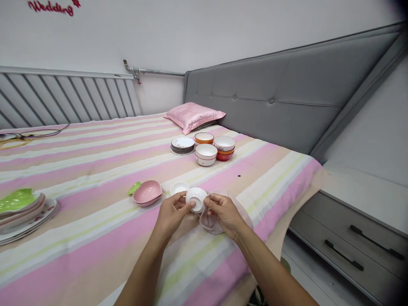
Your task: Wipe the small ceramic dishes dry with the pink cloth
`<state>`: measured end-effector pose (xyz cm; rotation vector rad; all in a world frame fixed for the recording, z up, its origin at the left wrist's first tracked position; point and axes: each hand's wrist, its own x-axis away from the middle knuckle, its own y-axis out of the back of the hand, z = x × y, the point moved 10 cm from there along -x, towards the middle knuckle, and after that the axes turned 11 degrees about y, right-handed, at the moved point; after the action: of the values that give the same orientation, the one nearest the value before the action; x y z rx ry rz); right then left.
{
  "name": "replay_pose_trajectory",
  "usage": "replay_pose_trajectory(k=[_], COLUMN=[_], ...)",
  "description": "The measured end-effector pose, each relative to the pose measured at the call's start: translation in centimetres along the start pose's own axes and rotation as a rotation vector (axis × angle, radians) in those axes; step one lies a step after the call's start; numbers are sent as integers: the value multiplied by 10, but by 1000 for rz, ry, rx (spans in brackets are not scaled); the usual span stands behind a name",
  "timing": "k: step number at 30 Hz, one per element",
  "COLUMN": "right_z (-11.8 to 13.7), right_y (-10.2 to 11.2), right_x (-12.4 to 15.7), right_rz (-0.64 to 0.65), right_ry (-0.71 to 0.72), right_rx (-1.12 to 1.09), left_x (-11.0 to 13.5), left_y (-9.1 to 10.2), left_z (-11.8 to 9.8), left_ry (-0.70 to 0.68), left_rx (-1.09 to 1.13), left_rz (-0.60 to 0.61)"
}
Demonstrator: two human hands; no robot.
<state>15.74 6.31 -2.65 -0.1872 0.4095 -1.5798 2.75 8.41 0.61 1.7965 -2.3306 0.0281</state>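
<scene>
A small white bowl [196, 199] is held up over the bed with its underside and foot ring facing me. My left hand [172, 212] pinches its left edge between thumb and fingers. On the other side, my right hand [225, 212] grips a thin pale pink cloth [211, 223] at the bowl's right edge. Part of the cloth hangs below and spreads out behind that hand. Just behind the held bowl, another small white dish [179, 188] rests on the striped sheet. To its left sit stacked pink bowls [147, 192] beside a small green leaf-shaped dish [134, 188].
Farther back stand patterned plates [182, 143], white bowls [206, 154], an orange-rimmed bowl [204, 137] and a red bowl [225, 156]. A pink pillow [194, 115] lies near the grey headboard [270, 85]. Left are stacked plates [47, 212]; right, a drawer cabinet [350, 229].
</scene>
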Motion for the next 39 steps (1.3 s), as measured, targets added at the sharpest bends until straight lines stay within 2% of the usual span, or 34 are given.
replay_pose_trajectory(k=[10, 20, 28, 39], right_z=[14, 14, 13, 23], right_y=[4, 4, 2, -6], right_x=[-1, -1, 1, -1], right_rz=[-94, -63, -29, 36], right_ry=[96, 104, 41, 128], right_rx=[-7, 35, 5, -36], left_x=[-1, 0, 2, 0], left_y=[1, -3, 0, 0], left_z=[2, 1, -3, 2], left_ry=[18, 17, 45, 78], left_rx=[6, 41, 46, 72], left_rz=[-42, 0, -40, 4])
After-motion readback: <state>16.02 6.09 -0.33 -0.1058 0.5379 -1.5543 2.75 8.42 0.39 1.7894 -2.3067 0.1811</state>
